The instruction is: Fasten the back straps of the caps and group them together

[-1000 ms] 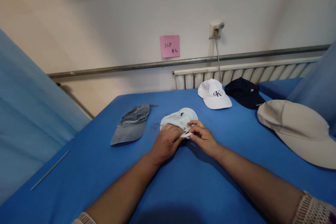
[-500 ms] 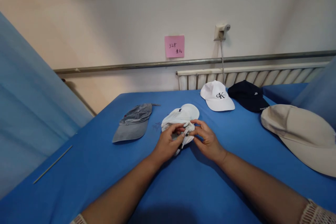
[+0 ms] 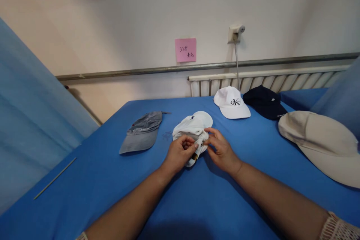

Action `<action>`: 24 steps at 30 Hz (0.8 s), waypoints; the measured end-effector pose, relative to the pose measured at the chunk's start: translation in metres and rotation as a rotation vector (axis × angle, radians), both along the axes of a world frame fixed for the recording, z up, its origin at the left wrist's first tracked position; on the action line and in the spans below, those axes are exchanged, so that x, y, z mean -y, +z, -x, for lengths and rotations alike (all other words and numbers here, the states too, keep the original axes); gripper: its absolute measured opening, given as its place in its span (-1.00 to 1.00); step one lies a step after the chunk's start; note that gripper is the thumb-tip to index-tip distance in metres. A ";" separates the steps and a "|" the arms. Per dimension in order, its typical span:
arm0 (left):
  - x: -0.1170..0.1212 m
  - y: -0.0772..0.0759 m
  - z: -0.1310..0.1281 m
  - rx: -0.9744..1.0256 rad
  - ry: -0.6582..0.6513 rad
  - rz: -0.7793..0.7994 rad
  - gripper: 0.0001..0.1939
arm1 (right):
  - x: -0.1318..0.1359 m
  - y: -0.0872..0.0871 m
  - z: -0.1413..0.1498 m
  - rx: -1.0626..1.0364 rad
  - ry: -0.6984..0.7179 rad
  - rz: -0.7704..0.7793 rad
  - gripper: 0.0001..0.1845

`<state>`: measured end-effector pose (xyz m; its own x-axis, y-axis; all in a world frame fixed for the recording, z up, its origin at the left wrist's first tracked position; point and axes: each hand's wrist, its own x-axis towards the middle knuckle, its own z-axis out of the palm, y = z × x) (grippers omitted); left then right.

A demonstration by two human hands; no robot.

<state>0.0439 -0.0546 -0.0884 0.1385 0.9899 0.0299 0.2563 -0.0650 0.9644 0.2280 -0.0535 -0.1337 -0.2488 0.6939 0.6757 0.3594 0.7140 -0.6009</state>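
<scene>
A pale, whitish baseball cap (image 3: 189, 124) with a small dark emblem lies on the blue-covered table, its brim pointing away from me and its back strap towards me. My left hand (image 3: 180, 152) is closed at the cap's back, thumb and fingers pinching the strap (image 3: 199, 144) near a brass-coloured buckle (image 3: 195, 156). On the other side, my right hand (image 3: 222, 150) grips the cap's rear edge between thumb and fingers. Parts of the strap and the cap's rim are hidden behind my fingers.
To the left lie a grey cap (image 3: 143, 133) and a thin stick (image 3: 54, 178). A white cap with black letters (image 3: 231, 103), a navy cap (image 3: 263, 102) and a large beige cap (image 3: 323, 138) lie to the right. Behind the table are a radiator (image 3: 253, 78) and a metal rail (image 3: 146, 70).
My left fingers have shifted slightly down along the strap, and the brass-coloured buckle now shows. My right hand stays at the cap's edge. The view has moved a little.
</scene>
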 end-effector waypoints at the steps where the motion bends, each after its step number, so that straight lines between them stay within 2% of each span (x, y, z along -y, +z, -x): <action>1: 0.000 0.001 -0.001 0.025 -0.010 0.023 -0.72 | 0.000 0.000 0.000 0.002 0.003 -0.003 -0.68; 8: 0.001 0.004 0.001 0.173 -0.071 0.154 -0.68 | 0.001 0.001 0.000 0.020 0.004 -0.024 -0.66; 14: 0.000 0.005 0.003 0.198 -0.092 0.228 -0.74 | 0.002 0.002 0.001 0.065 0.012 -0.051 -0.65; 24: 0.003 0.006 -0.001 0.063 -0.002 0.098 -0.74 | 0.006 0.003 0.004 0.134 0.043 -0.108 -0.63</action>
